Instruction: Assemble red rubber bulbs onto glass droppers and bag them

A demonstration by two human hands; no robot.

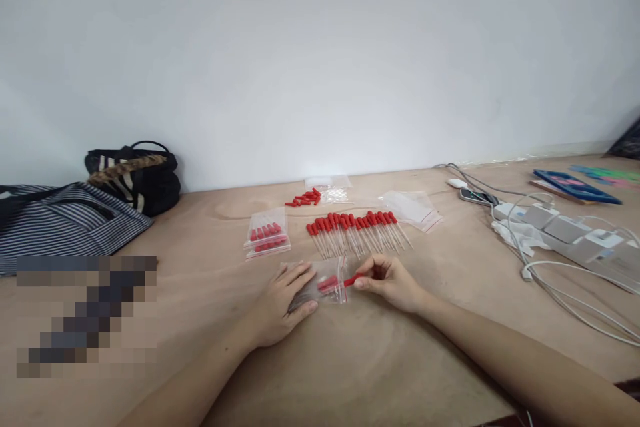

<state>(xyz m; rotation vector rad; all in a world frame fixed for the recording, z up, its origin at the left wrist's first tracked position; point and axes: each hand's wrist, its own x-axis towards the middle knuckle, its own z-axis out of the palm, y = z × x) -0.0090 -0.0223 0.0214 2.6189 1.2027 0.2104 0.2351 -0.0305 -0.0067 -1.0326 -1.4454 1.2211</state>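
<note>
A clear zip bag (311,292) with a red press seal lies on the table before me, a few red-bulbed droppers (327,283) inside it. My left hand (286,303) rests flat on the bag's closed end, fingers spread. At its mouth, on the right, my right hand (387,280) pinches a dropper by its red bulb (353,279); the dropper's stem points left into the bag. Just beyond, a row of droppers (350,221) with red bulbs and clear stems lies side by side. Two filled zip bags (267,227) overlap to the left of this row.
Behind the row are loose red bulbs (305,198) and clear stems (336,195) on a bag. Flat zip bags (413,208) lie to the right. Power strips with chargers (555,227) and white cables (575,267) cover the right side. A black bag (155,180) and striped cloth (65,223) sit left.
</note>
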